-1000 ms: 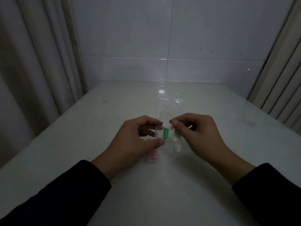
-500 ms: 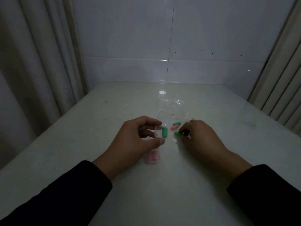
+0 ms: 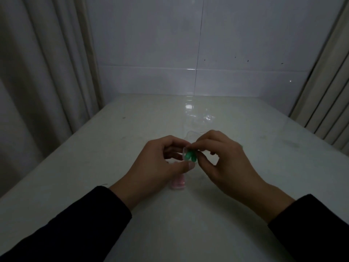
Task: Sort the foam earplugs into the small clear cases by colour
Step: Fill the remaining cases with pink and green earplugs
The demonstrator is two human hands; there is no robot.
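The room is dim: a pale counter (image 3: 188, 214) runs to a tiled wall, with curtains hanging on both sides. There is only the view from my head, so everything comes from that.

What worries me most is the light. Green and pink are easy to tell apart up close, but the clear case (image 3: 189, 146) almost vanishes against the counter, and I could miss its mouth and drop a plug beside it. Foam also springs back, so a plug pushed in loosely may pop out or roll away.

My left hand (image 3: 160, 163) is curled round the case, thumb and forefinger pinching its near edge to hold it up. Two green earplugs (image 3: 190, 155) sit in it, side by side. My right hand (image 3: 226, 161) is bent at the case's top, fingers (image 3: 200, 143) pinched close on the right-hand plug, pressing it in. A second case holding pink earplugs (image 3: 178, 183) lies on the counter just below my left hand.
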